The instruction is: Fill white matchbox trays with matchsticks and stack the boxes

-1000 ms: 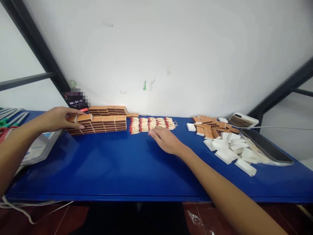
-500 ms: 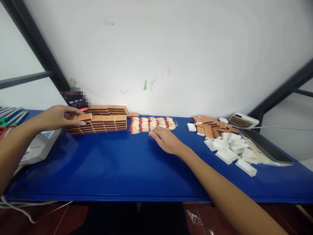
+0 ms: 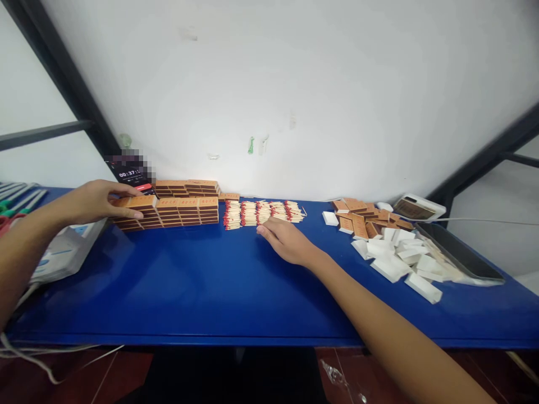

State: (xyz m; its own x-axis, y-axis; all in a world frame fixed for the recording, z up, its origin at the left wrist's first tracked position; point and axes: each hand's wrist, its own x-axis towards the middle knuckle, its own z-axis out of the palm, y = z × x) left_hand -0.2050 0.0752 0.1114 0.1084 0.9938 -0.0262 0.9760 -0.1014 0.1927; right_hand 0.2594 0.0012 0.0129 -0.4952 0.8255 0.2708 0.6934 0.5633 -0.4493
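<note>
My left hand (image 3: 99, 202) reaches over the left end of a front stack of orange-brown matchboxes (image 3: 187, 212). Its thumb lies along the front side and its fingers reach behind, closed on a matchbox (image 3: 142, 201) in the top row. That box sits level with its neighbours. Close to several bundles of red-tipped matches (image 3: 248, 214) is my right hand (image 3: 286, 241), thumb pressed to the curled fingers. Whatever lies inside that grip, if anything, is hidden. A second, shorter group of matchboxes (image 3: 202, 186) stands behind the front stack, against the wall.
On the right lie loose matchbox sleeves (image 3: 359, 226), a heap of white trays (image 3: 391, 266), a dark phone (image 3: 461, 252) and a white device (image 3: 420, 207) with a cable. A phone with a timer (image 3: 130, 171) leans at back left, near a white case (image 3: 71, 255) and scissors (image 3: 19, 199).
The top-row matchbox at my left hand, earlier raised and askew, now lies flush in the row. My left hand has shifted slightly; my right hand has stayed put.
</note>
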